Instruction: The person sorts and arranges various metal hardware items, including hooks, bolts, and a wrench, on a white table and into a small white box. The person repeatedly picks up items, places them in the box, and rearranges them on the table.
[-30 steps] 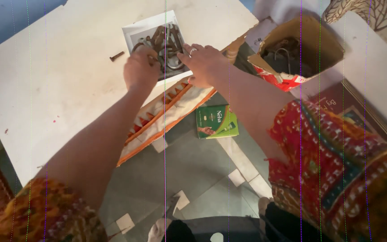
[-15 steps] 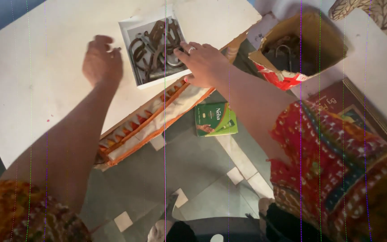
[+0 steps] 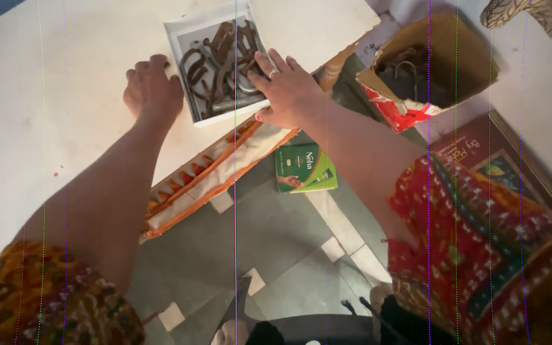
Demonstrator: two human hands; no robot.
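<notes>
left hand (image 3: 153,89) lies flat and empty on the white tabletop (image 3: 65,128); right hand (image 3: 287,89), fingers spread, presses the white tray (image 3: 177,32) (full of rusty metal hooks (image 3: 222,64)).

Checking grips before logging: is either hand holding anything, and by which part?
Neither grips anything visibly. The right hand rests on the white tray of rusty parts; the left hand lies beside it.

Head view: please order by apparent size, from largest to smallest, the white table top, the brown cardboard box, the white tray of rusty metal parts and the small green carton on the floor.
1. White table top
2. Brown cardboard box
3. White tray of rusty metal parts; close to the box in apparent size, so this order is unsure.
4. Small green carton; it lies lower, on the floor, so it may look smaller.
</notes>
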